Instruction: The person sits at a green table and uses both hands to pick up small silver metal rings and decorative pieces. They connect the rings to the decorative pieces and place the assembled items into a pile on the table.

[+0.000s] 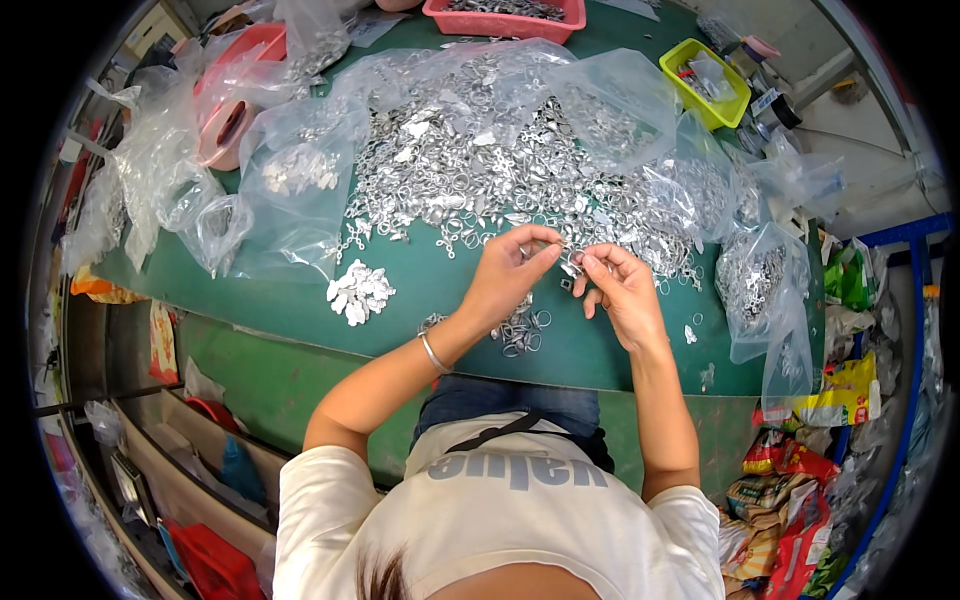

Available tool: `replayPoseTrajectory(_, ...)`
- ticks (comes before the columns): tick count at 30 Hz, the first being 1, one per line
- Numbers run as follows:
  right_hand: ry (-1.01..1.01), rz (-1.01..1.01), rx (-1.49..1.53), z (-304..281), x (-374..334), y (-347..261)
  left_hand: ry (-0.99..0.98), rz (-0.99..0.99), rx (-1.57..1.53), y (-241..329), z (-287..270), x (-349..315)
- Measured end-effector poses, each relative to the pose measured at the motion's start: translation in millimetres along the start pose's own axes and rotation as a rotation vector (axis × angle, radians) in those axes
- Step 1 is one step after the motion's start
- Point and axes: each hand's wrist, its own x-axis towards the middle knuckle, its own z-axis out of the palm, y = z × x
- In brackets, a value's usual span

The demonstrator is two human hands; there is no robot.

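We have both hands up at the near edge of the big heap of small silvery metal rings and clips (500,170), which lies spilled across opened clear plastic bags (290,190) on the green counter (590,350). Our left hand (505,275) has its fingertips pressed together on a tiny silvery piece, and our right hand (622,290) pinches another just beside it, thumb against forefinger; the pieces themselves are too small to make out clearly. To do this well, we judge it best to keep the two pinches close together and low over the counter, so that a dropped piece falls near the small cluster of linked silvery rings (520,330) under our wrists and not back into the heap. A separate little pile of flat silvery leaf-shaped tags (360,292) sits to our left, well apart, and we should keep the sorts unmixed.

The counter is curved at its front edge and crowded. A pink plastic tray (505,18) and a yellow plastic bin (705,82) stand at the far side. Coloured wrappers and bags (800,500) are heaped on the floor to our right.
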Motion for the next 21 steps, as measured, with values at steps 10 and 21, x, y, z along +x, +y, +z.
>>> replayPoseTrajectory(10, 0.188, -0.214, -0.122, 20.5, -11.4, 11.9, 0.102, -0.084, -0.178, 1.5, 8.6, -5.9)
replayPoseTrajectory(21, 0.285, -0.504, -0.601, 26.5, -13.4, 19.7, 0.089, -0.121, -0.306, 5.2, 16.2, -16.7)
